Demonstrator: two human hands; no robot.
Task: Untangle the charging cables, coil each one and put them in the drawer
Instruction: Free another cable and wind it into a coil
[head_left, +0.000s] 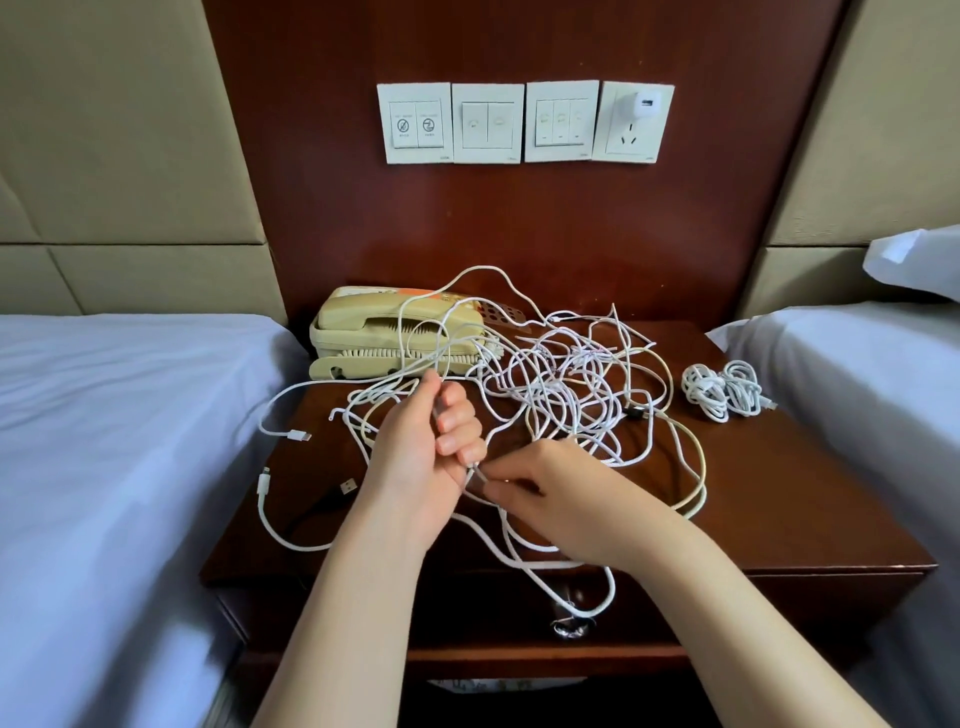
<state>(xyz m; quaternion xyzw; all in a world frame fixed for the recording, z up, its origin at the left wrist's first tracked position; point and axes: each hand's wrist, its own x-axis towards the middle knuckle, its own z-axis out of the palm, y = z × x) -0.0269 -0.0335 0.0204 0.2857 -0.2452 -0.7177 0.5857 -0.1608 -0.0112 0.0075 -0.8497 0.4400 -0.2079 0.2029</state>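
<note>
Item: dark wooden nightstand, centre of the frame, between a white-sheeted bed at left and another at right, the latter with a pillow at the upper right edge. On its top: a tangle of white charging cables, spread loosely across the middle and right of the surface, with loops rising over a beige telephone at the back left. One thick loop hangs over the front edge, in front of the drawer, which is closed; its metal handle shows at lower centre. Loose ends lie at the left of the top: a white plug, a white connector and the USB plug of a black cable. Coiled white cables sit apart from the tangle at the right of the top, near the right bed. Left hand: raised over the front centre of the top, fingers curled round a white strand that runs up through the fist. Right hand: just below and right of the left, thumb and fingertips pinching a cable end where the two hands meet. Wall panel above: a row of white switch plates and a socket carrying a white charger.
</note>
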